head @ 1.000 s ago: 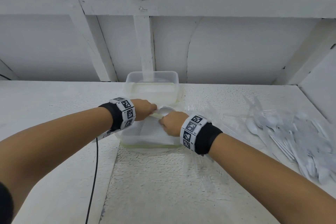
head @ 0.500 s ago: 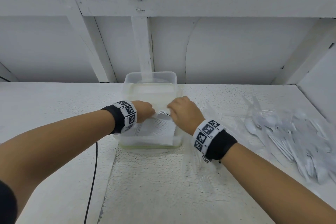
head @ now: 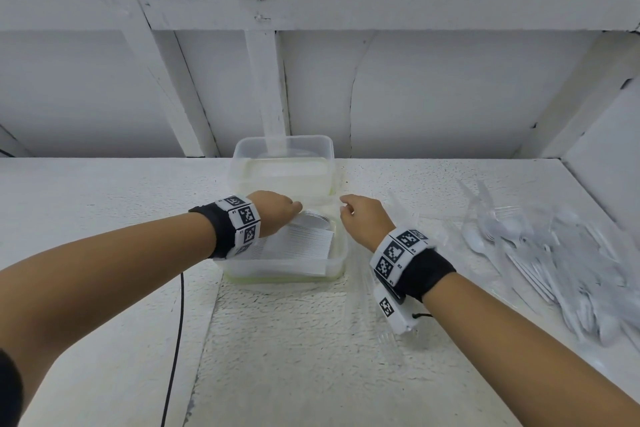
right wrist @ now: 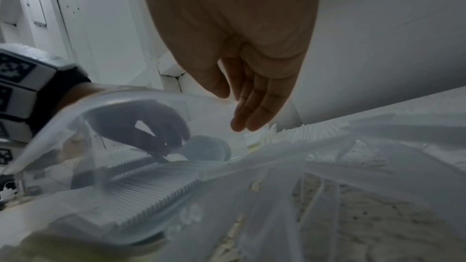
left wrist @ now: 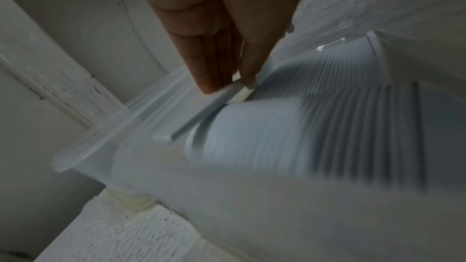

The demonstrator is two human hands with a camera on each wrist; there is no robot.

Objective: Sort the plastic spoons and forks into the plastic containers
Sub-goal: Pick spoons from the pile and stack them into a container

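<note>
- Left hand [head: 277, 210] is down inside the near container [head: 341, 255], fingers together, pinching a single white utensil handle against the top of the stack of spoons [head: 298, 241]. The left wrist view shows the fingertips [left wrist: 209, 85] and thumb closed on that thin handle, though it's blurry enough that I can't say if it's a spoon or a fork.
- The spoons are nested in a neat row that fills most of the near container, bowls at the far end.
- Right hand [head: 363, 218] hovers just beside the right rim of that container, holding nothing. In the right wrist view its fingers [right wrist: 254, 105] hang straight and relaxed, pointing down.
- A second clear container [head: 242, 163] sits right behind the first one, touching it or nearly so, up near the wall. What's in it I can't make out.
- Loose pile [head: 554, 253] of white spoons and forks is well off to the right on the white counter [head: 104, 322], all jumbled together.
- A black cable [head: 175, 340] runs down the counter under the left forearm.
</note>
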